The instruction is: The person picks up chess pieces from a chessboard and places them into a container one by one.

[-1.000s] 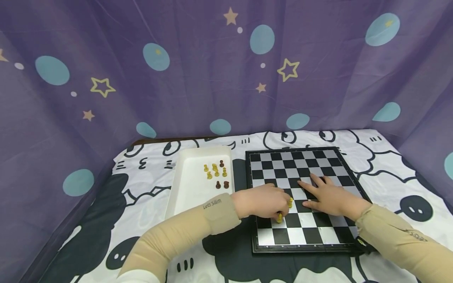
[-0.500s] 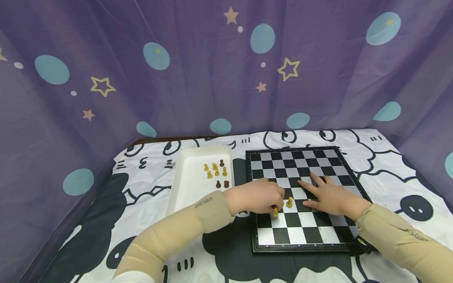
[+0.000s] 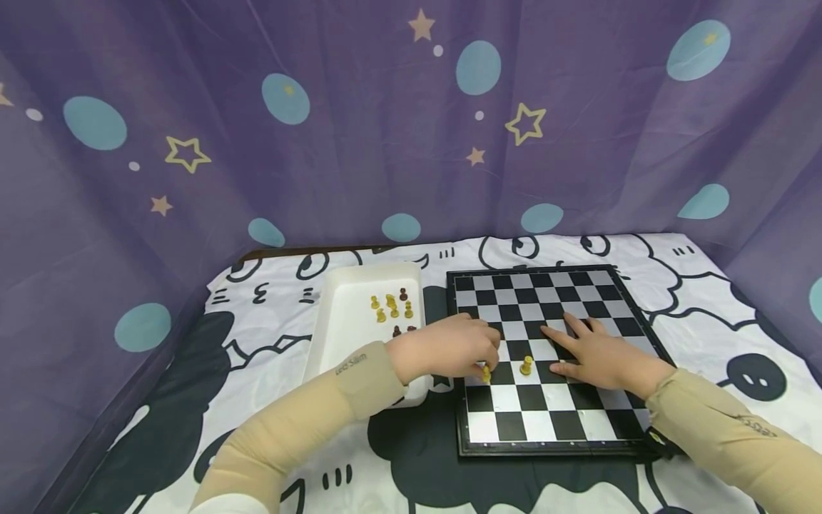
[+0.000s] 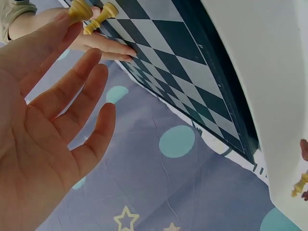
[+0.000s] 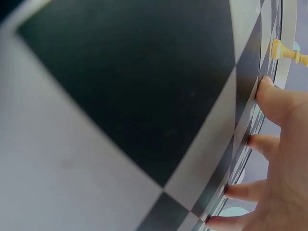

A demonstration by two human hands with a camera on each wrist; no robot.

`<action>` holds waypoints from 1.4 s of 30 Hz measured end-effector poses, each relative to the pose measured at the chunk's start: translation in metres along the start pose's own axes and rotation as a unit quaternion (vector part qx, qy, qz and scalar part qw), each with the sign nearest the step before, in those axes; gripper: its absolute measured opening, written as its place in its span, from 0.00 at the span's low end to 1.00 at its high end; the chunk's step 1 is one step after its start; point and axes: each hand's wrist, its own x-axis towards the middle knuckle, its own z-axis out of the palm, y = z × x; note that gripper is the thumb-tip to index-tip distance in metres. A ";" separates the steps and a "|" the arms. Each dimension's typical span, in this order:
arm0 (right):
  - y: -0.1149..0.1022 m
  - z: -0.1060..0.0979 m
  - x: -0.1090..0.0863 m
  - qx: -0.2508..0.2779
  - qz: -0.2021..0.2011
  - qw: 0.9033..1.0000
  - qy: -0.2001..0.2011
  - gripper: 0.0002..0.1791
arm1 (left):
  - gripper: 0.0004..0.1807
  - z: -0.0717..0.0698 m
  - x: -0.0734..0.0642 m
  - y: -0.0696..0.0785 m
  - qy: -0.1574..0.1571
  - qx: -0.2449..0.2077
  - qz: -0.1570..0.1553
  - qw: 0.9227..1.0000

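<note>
My left hand point(image 3: 449, 348) is over the left side of the checkered chessboard point(image 3: 541, 428), pinching a yellow chess piece point(image 3: 486, 374) between thumb and index finger. In the left wrist view that held piece point(image 4: 80, 10) shows its round base, and the other fingers are spread. A second yellow chess piece point(image 3: 526, 365) stands upright on the board between the two hands; the right wrist view shows this piece point(image 5: 288, 52) beyond the thumb. My right hand point(image 3: 594, 358) rests on the board with fingers spread, fingertips point(image 5: 234, 191) on the squares.
Left of the board lies a white tray point(image 3: 334, 335) with several yellow chess pieces point(image 3: 392, 303) and a few dark brown chess pieces point(image 3: 403, 294). My left forearm crosses its near part. A cartoon-print cloth point(image 3: 270, 335) covers the table; a purple curtain point(image 3: 359, 164) hangs behind.
My left hand has moved left and slightly away across the board with the pinched yellow chess piece, leaving the standing one in fuller view. The right hand stays in place.
</note>
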 end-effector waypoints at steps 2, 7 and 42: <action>0.000 0.000 0.000 0.000 0.002 1.000 -0.001 0.42 | 0.08 -0.001 -0.003 -0.001 0.000 -0.003 -0.006 1.000; 0.000 0.000 0.001 0.000 0.003 1.000 -0.003 0.42 | 0.08 -0.004 -0.012 -0.005 0.011 -0.007 -0.013 1.000; 0.001 0.000 0.003 -0.003 0.001 1.000 -0.006 0.42 | 0.05 -0.003 -0.084 -0.063 0.055 0.012 -0.100 0.993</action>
